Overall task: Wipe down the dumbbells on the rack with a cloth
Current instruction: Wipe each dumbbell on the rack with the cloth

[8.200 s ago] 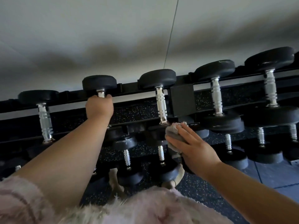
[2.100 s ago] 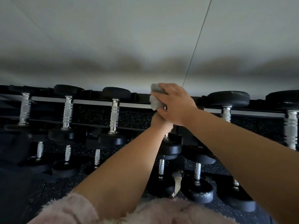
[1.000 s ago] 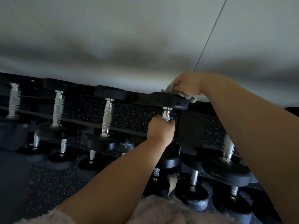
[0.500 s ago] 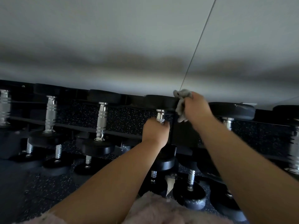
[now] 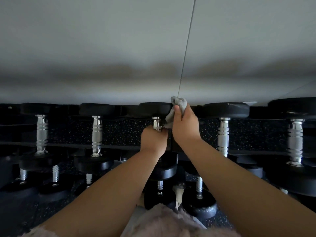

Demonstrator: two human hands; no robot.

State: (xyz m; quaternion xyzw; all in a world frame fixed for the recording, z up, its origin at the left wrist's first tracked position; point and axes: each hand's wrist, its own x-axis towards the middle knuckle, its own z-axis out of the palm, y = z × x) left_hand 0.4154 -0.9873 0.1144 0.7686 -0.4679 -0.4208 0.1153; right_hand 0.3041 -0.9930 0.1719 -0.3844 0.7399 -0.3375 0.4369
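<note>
Head view looked down over a rack (image 5: pixel 68 145) of black dumbbells standing in rows, chrome handles catching the light. The person's left hand (image 5: pixel 153 139) was clenched round the handle of the middle dumbbell (image 5: pixel 154 108) on the top tier, so only the upper end of the handle showed above the knuckles. The right hand (image 5: pixel 185 127) grasped a bunched grey cloth (image 5: pixel 178 103), thumb pinning it, and held it against the right edge of that dumbbell's far head, at the rack's back edge by the pale wall (image 5: pixel 119 48). A tail of cloth hung down to touch the handle just above the left hand. More dumbbells (image 5: pixel 97 132) stood to either side along the same tier, and smaller ones (image 5: pixel 199 202) sat on the lower tier beneath the forearms. Pink fuzzy fabric (image 5: pixel 162 221) filled the bottom edge.
</note>
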